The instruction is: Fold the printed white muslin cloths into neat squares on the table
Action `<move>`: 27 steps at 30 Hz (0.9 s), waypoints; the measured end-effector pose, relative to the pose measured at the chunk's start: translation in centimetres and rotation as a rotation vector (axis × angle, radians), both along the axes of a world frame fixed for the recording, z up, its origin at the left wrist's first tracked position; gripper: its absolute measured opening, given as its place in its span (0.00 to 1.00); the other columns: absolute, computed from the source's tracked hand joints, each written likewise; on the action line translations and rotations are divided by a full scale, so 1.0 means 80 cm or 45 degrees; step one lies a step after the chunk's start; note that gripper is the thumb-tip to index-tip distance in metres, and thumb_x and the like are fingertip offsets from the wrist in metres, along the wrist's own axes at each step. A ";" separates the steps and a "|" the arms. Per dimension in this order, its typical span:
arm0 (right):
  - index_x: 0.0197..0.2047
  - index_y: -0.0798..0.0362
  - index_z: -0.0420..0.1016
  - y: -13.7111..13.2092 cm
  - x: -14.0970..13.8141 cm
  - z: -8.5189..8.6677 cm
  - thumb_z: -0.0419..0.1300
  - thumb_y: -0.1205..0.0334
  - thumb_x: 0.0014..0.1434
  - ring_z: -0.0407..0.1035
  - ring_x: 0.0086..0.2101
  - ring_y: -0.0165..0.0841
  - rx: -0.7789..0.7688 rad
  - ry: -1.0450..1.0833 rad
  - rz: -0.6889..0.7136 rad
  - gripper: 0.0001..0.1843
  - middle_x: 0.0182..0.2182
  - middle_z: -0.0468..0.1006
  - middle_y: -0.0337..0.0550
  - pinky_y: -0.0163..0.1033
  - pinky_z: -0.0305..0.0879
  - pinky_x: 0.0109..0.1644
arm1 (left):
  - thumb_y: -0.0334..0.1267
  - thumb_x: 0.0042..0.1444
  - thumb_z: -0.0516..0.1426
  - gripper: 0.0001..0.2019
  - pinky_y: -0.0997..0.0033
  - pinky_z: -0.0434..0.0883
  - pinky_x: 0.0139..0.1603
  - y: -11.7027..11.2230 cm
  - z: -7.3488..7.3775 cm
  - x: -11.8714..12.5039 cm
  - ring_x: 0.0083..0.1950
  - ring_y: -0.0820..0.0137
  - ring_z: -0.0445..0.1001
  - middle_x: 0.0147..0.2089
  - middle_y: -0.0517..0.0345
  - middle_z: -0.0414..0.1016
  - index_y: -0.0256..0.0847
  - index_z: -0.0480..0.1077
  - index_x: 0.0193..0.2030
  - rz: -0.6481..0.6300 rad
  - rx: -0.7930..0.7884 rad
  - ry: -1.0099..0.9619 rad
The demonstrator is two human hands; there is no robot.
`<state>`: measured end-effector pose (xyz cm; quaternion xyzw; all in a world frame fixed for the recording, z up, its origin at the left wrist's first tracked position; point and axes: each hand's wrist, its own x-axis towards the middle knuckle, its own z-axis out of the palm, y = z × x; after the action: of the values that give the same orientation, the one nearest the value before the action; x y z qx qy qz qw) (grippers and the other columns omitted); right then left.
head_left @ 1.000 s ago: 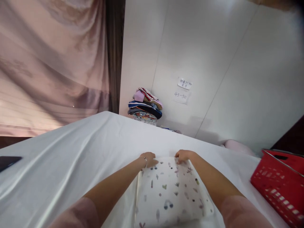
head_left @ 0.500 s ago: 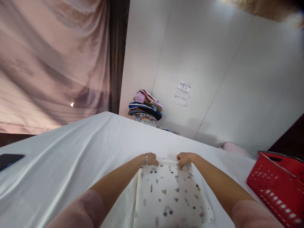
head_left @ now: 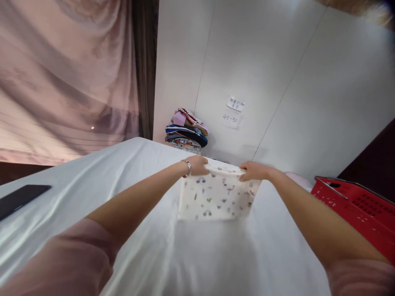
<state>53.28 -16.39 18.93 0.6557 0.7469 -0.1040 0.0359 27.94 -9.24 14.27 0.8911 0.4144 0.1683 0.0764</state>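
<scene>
A folded white cloth (head_left: 219, 197) printed with small rainbows, cacti and flamingos hangs between my hands above the white-covered surface (head_left: 203, 259). My left hand (head_left: 196, 165), with a silver bracelet at the wrist, is closed on its upper left edge. Closed on the upper right edge is my right hand (head_left: 254, 170), thumb toward me. The cloth's lower edge hangs down and is slightly blurred. Whether it touches the sheet I cannot tell.
A stack of folded clothes (head_left: 187, 129) stands against the wall at the far edge. To the right is a red plastic basket (head_left: 358, 209) with a metal handle. A dark phone-like slab (head_left: 23, 199) lies at left. Handwritten paper notes (head_left: 231, 119) are on the wall.
Both hands have lifted the printed cloth by its far edge and carried it forward, away from me. Before, it lay flat on the sheet; now it hangs. The view has shifted slightly.
</scene>
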 end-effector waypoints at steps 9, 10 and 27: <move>0.42 0.52 0.66 -0.071 -0.026 -0.122 0.52 0.71 0.49 0.59 0.43 0.41 0.614 -0.113 0.101 0.15 0.41 0.68 0.50 0.42 0.55 0.47 | 0.32 0.47 0.54 0.10 0.60 0.60 0.44 -0.084 -0.061 -0.029 0.45 0.60 0.63 0.42 0.50 0.66 0.38 0.65 0.39 -0.070 0.438 0.154; 0.42 0.52 0.67 -0.079 -0.029 -0.155 0.52 0.72 0.48 0.60 0.42 0.40 0.556 -0.110 0.121 0.16 0.40 0.69 0.49 0.41 0.56 0.46 | 0.32 0.46 0.55 0.10 0.60 0.60 0.44 -0.092 -0.092 -0.032 0.44 0.60 0.63 0.41 0.50 0.66 0.39 0.65 0.38 -0.088 0.383 0.185; 0.50 0.50 0.66 -0.125 -0.032 -0.234 0.52 0.66 0.52 0.60 0.47 0.36 0.343 0.267 0.126 0.20 0.47 0.68 0.44 0.40 0.55 0.52 | 0.48 0.55 0.50 0.15 0.62 0.61 0.47 -0.126 -0.194 -0.045 0.46 0.64 0.65 0.44 0.53 0.67 0.43 0.66 0.44 -0.077 -0.004 -0.067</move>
<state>50.73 -26.39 0.18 0.6027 0.7850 -0.0690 -0.1253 24.32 -19.31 -1.24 0.8984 0.3854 0.1886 0.0938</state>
